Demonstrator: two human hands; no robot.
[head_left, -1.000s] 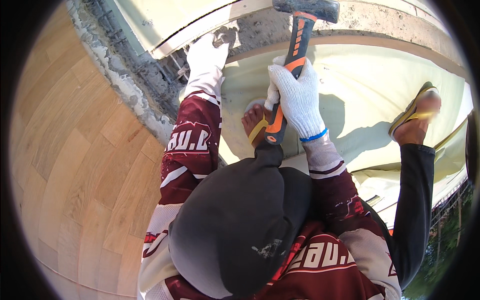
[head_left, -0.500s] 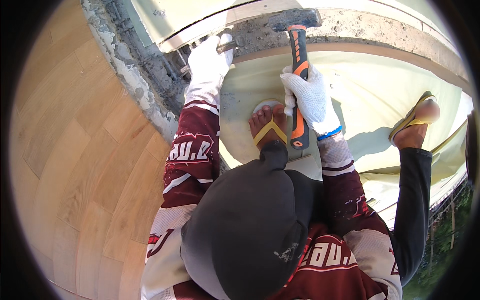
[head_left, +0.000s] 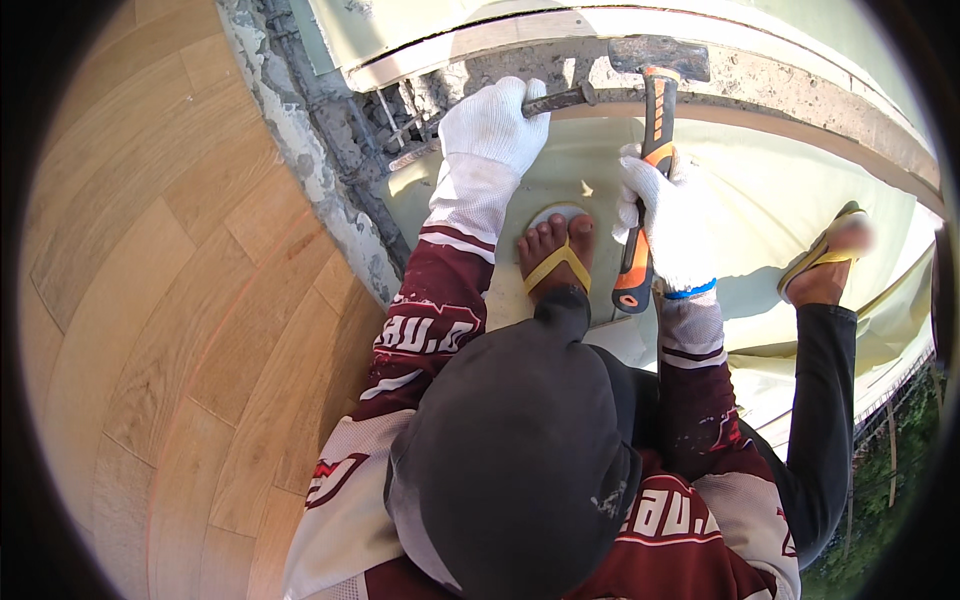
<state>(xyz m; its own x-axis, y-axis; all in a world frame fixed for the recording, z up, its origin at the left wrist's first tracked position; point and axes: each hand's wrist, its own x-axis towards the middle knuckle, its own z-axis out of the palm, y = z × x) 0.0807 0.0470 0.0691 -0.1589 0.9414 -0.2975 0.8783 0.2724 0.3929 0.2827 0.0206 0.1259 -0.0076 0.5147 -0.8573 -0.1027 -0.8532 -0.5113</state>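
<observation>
A wide wooden floor (head_left: 150, 300) of pale, grained planks fills the left side, seen from above. Beside it runs a broken concrete edge (head_left: 300, 150), rough and grey, with thin steel bars (head_left: 395, 115) exposed where the concrete is chipped away. To the right lies a smooth, pale green surface (head_left: 780, 210), bounded at the top by a curved, gritty concrete ledge (head_left: 800, 90).

One person crouches here, wearing a dark cap (head_left: 520, 450) and a maroon and white long-sleeved jersey (head_left: 430, 320). Two feet show, each in a yellow-strapped sandal: one (head_left: 555, 255) flat on the green surface between the arms, the other (head_left: 830, 255) off to the right.

Both hands wear white knitted gloves. The left hand (head_left: 492, 125) is clenched around one dark metal chisel (head_left: 560, 98), a slim rod lying nearly level, its tip at the broken concrete. The right hand (head_left: 665, 225) is wrapped tight round the orange and black handle of one hammer (head_left: 650, 150); its blocky, worn steel head (head_left: 660, 57) sits at the ledge, just beside the chisel's blunt end.
</observation>
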